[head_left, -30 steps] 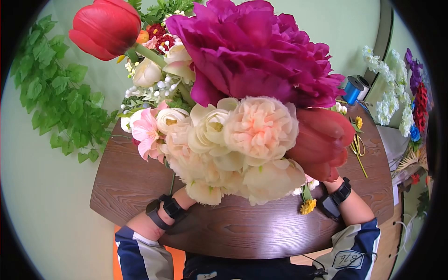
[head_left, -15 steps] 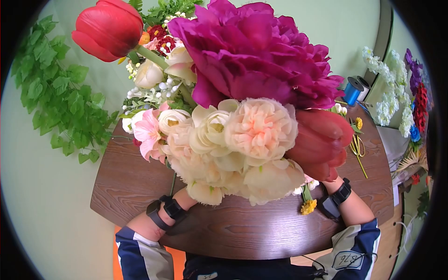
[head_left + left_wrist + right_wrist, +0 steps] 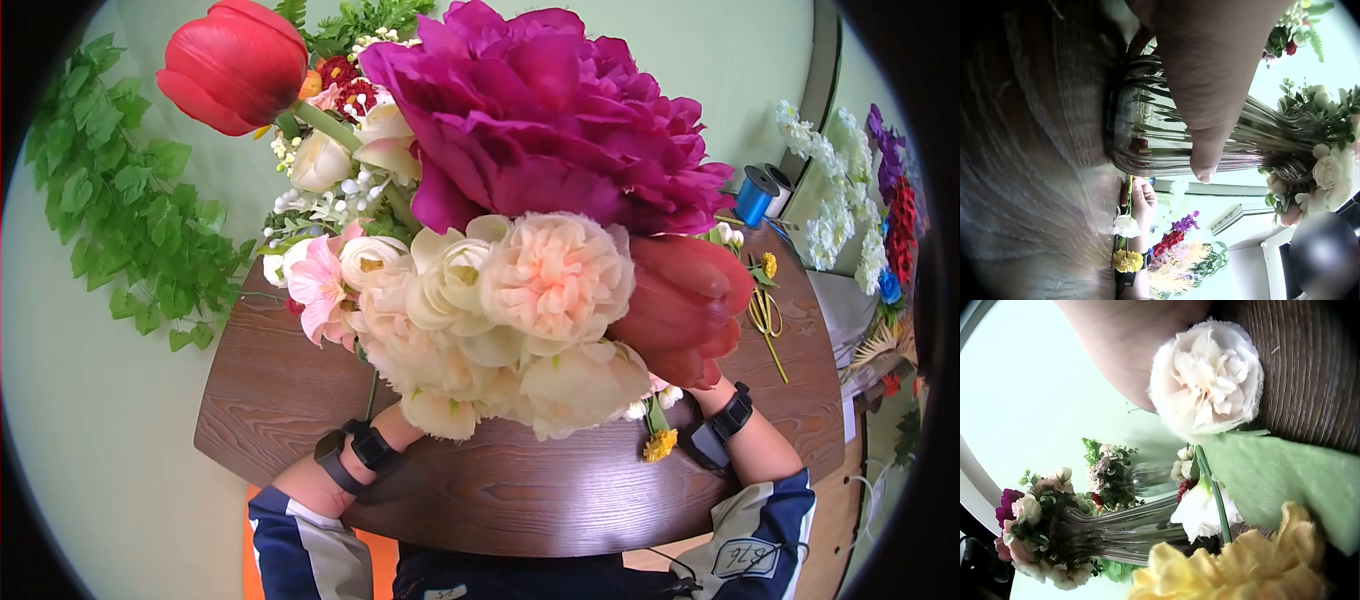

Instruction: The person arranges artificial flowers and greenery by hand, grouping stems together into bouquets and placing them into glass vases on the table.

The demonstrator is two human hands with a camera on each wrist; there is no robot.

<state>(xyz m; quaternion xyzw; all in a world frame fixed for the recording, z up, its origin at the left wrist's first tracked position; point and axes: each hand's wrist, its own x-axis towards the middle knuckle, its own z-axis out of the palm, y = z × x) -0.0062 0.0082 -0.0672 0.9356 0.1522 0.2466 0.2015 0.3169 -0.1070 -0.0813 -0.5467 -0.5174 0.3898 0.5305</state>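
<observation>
Vase (image 3: 1254,139) holding flowers (image 3: 480,262), left fingers (image 3: 1210,137) gripping it

Upright ribbed glass vase (image 3: 1255,139) of mixed flowers (image 3: 558,278) on brown table (image 3: 560,500), yellow bloom (image 3: 1127,261) and white bloom (image 3: 1126,225) nearby

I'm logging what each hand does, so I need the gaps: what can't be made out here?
- Left hand and right hand: head view, hidden by the bouquet.
- Glass vase: head view, hidden by the same bouquet.
- Right fingertips: not seen in the right wrist view, where the cream flower covers part of the hand.
- Yellow flower: right wrist view, cut off by the bottom edge.
</observation>
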